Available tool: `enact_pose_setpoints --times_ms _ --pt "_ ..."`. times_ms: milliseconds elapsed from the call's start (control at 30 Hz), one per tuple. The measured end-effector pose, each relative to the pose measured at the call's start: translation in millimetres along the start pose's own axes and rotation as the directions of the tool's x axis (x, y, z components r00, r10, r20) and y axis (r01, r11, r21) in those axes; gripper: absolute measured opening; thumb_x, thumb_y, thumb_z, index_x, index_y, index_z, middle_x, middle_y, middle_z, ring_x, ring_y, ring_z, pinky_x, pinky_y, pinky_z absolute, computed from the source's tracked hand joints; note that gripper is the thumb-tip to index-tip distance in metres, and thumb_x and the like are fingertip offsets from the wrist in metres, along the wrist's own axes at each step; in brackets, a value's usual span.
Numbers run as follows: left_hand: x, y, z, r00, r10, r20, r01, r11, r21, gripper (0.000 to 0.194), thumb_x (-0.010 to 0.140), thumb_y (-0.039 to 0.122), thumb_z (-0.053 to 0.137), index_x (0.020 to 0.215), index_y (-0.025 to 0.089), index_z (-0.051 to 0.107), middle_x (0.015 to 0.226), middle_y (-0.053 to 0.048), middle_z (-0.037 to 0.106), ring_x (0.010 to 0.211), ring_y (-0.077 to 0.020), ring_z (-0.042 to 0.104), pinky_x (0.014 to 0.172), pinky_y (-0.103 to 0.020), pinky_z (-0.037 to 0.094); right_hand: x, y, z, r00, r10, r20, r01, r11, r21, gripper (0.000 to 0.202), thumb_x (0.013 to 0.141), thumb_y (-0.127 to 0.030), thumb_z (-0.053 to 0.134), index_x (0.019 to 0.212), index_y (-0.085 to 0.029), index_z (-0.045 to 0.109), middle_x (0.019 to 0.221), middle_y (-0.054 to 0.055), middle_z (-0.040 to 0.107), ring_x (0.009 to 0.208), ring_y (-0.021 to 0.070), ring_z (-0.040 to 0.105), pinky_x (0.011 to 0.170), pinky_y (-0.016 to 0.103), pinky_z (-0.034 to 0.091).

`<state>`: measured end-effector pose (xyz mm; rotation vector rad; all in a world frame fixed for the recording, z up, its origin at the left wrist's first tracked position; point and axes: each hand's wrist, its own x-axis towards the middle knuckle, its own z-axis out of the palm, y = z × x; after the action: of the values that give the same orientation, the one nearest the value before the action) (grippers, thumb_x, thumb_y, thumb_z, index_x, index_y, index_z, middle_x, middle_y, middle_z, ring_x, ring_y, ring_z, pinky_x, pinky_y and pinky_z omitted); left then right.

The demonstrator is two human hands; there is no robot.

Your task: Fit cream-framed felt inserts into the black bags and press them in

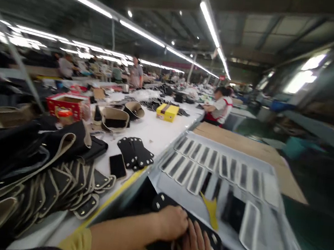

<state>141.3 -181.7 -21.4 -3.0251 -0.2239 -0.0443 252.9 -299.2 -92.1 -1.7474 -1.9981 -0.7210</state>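
Observation:
A long black panel with metal fittings (162, 199) lies low in front of me, between the table and a grey tray. Curled closed, my left hand (173, 223) grips the middle of this panel. My right hand (196, 248) lies beside it, fingers stretched flat over the panel's near part. Metal fittings also show at the panel's right end, past my right fingers. Just beyond is a yellow forked piece (211, 211) on the tray's near side. Similar black panels with metal studs (135, 151) lie on the white table, beside a phone (117, 166).
Pale-edged strips (182, 171) stand in rows on the grey tray (259, 162), with brown cardboard (243, 148) behind. Trimmed black pieces (56, 184) are heaped at left. Farther back are a red box (68, 102), a yellow box (167, 112) and a seated person (219, 107).

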Motion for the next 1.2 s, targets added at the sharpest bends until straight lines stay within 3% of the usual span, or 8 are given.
enact_pose_setpoints --times_ms 33,200,433,567,900,1200 --pt "2 -2 0.5 1.000 0.008 0.005 -0.008 0.998 -0.058 0.017 0.084 0.018 0.050 0.088 0.010 0.064 0.082 -0.010 0.062 0.079 -0.0183 0.059 0.068 -0.029 0.049 -2 -1 -4 0.994 0.098 0.053 -0.099 0.995 0.004 0.032 0.077 -0.020 0.050 0.106 -0.018 0.063 0.131 0.010 0.051 0.126 0.0294 0.037 0.105 0.049 0.028" --pt "6 -16 5.6 0.999 0.028 0.044 -0.019 0.981 -0.193 0.018 0.078 0.018 0.053 0.086 0.010 0.067 0.088 -0.012 0.063 0.083 -0.0248 0.059 0.073 -0.035 0.049 -7 1 -27 0.973 0.177 0.152 -0.175 0.984 -0.024 0.024 0.080 -0.026 0.055 0.100 -0.017 0.064 0.135 0.010 0.046 0.129 0.0284 0.030 0.110 0.047 0.014" --pt "4 -22 -0.5 0.993 0.055 0.105 -0.025 0.963 -0.270 0.020 0.076 0.019 0.056 0.090 0.015 0.069 0.101 -0.010 0.061 0.091 -0.0233 0.060 0.081 -0.032 0.047 -20 5 -37 0.954 0.219 0.206 -0.216 0.976 -0.036 0.029 0.079 -0.029 0.058 0.107 -0.019 0.062 0.139 0.008 0.042 0.131 0.0280 0.027 0.111 0.046 0.015" --pt "3 -27 -1.4 0.991 0.082 0.105 -0.042 0.941 -0.337 0.028 0.074 0.020 0.060 0.101 0.017 0.067 0.104 -0.007 0.061 0.093 -0.0204 0.059 0.084 -0.027 0.046 -18 3 -40 0.950 0.231 0.211 -0.232 0.972 -0.024 0.027 0.080 -0.028 0.057 0.105 -0.020 0.063 0.138 0.007 0.042 0.132 0.0271 0.027 0.111 0.045 0.015" --pt "0 -32 8.1 0.998 0.046 0.032 -0.026 0.888 -0.460 0.022 0.081 0.025 0.057 0.098 0.020 0.070 0.098 -0.005 0.063 0.085 -0.0171 0.060 0.080 -0.025 0.045 -12 4 -42 0.917 0.281 0.282 -0.298 0.954 0.017 0.035 0.077 -0.032 0.062 0.111 -0.024 0.060 0.138 0.007 0.042 0.132 0.0272 0.026 0.110 0.044 0.016" --pt "-1 -29 11.1 0.998 0.040 -0.046 -0.060 0.787 -0.614 0.023 0.084 0.017 0.050 0.098 0.016 0.069 0.101 -0.005 0.064 0.093 -0.0129 0.059 0.090 -0.021 0.042 -4 8 -44 0.910 0.262 0.322 -0.294 0.954 0.054 0.037 0.078 -0.035 0.061 0.114 -0.026 0.059 0.138 0.007 0.040 0.133 0.0284 0.023 0.109 0.049 0.016"
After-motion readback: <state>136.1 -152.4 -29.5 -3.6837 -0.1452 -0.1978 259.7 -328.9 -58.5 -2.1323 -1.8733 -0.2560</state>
